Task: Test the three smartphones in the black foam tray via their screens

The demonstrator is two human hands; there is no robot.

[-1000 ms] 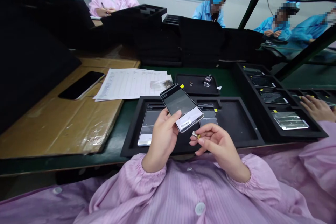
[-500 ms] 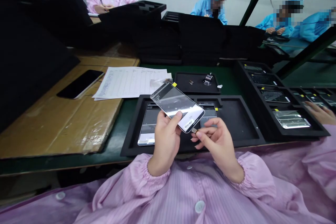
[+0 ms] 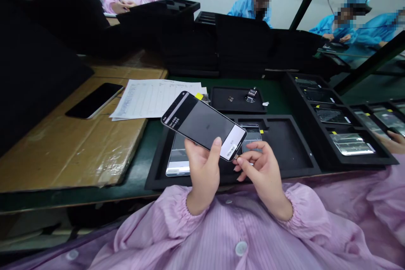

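Note:
My left hand [image 3: 202, 168] grips a smartphone [image 3: 202, 124] by its lower half, thumb across the dark screen, the phone tilted up to the left with a yellow tab at its top corner. My right hand [image 3: 257, 166] pinches a tiny part against the phone's bottom right edge; the part is mostly hidden by my fingertips. Both hands hover above a black foam tray [image 3: 284, 152] that holds two more phones [image 3: 177, 158] in its slots.
A smaller black tray [image 3: 237, 107] with small parts lies behind. Printed sheets [image 3: 155, 99] and a dark phone [image 3: 95, 100] rest on cardboard [image 3: 63, 147] at left. Trays of film-covered phones [image 3: 351, 143] sit right, another person's hand [image 3: 395, 141] beside them. Stacked black trays and several seated workers fill the back.
My left hand has swung the phone's top farther left and lowered it flatter. My right hand has brought the tiny part up against the phone's bottom edge. The other person's hand drew back right.

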